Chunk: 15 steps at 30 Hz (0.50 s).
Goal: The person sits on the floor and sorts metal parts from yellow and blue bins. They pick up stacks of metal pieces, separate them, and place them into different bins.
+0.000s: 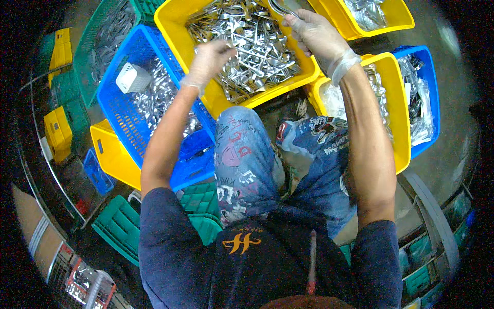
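Observation:
My right hand (314,34), in a clear plastic glove, grips several pieces of metal cutlery (281,8) at the top, over the right rim of a large yellow bin (276,92). Their far ends run out of view. My left hand (210,60), gloved too, hovers over the left part of this bin. Its fingers are bent and blurred, so whether they pinch a piece is unclear. Under both hands lies a loose heap of metal cutlery (256,50), with forks among it, pointing every way.
Left of the bin stands a blue basket (123,104) with cutlery and a white perforated cup (133,78). Beyond it is a green crate (87,69). At right are a smaller yellow bin (401,116) and a blue bin (432,96) with wrapped items. Another yellow bin (401,21) holds cutlery.

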Tool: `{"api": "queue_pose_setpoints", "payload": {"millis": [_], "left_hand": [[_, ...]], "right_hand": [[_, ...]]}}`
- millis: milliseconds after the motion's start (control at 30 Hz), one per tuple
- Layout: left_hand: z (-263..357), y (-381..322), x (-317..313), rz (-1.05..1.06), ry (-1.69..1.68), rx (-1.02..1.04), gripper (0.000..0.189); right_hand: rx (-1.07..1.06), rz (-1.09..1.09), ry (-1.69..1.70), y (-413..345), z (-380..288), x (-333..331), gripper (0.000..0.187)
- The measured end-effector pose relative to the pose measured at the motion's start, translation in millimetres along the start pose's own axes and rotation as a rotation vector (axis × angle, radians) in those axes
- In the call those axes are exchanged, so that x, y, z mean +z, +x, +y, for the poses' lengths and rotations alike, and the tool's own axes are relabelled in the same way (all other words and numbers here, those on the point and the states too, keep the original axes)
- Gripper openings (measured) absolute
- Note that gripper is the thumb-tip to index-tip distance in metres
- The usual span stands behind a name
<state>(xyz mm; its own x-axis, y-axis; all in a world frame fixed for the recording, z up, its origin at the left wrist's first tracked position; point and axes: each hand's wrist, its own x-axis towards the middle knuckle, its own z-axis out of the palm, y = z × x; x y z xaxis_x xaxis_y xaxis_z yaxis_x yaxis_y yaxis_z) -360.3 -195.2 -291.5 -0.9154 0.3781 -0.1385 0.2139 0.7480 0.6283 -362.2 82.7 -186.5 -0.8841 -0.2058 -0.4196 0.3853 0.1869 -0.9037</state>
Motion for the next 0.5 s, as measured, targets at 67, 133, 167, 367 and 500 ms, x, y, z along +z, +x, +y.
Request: {"api": "queue_pose_setpoints", "payload": {"millis": [67, 133, 167, 367, 500], "left_hand": [[28.6, -4.3, -37.1, 0.299, -0.297, -0.102, 0.013], [68.3, -5.2, -53.8, 0.473, -0.53, -0.206, 0.015], [76.1, -5.0, -54.0, 0.57, -0.681, -0.19, 0.015], [145.7, -22.5, 3.2, 0.534, -0.796, -0.055, 0.017], [73.9, 2.8, 29.1, 0.277, -0.533, 0.063, 0.026]], "right_hand": [[0.082, -0.029, 0.155, 1.3, -0.7, 10.7, 0.026], [0.124, 0.007, 0.301, -2.4, 0.2, 25.7, 0.027], [0.131, 0.025, 0.393, -4.8, -2.7, 36.8, 0.028], [0.084, 0.244, 0.935, 0.6, 2.8, 56.3, 0.021], [0.135, 0.375, 0.736, 20.0, 18.3, 3.5, 0.015]]}}
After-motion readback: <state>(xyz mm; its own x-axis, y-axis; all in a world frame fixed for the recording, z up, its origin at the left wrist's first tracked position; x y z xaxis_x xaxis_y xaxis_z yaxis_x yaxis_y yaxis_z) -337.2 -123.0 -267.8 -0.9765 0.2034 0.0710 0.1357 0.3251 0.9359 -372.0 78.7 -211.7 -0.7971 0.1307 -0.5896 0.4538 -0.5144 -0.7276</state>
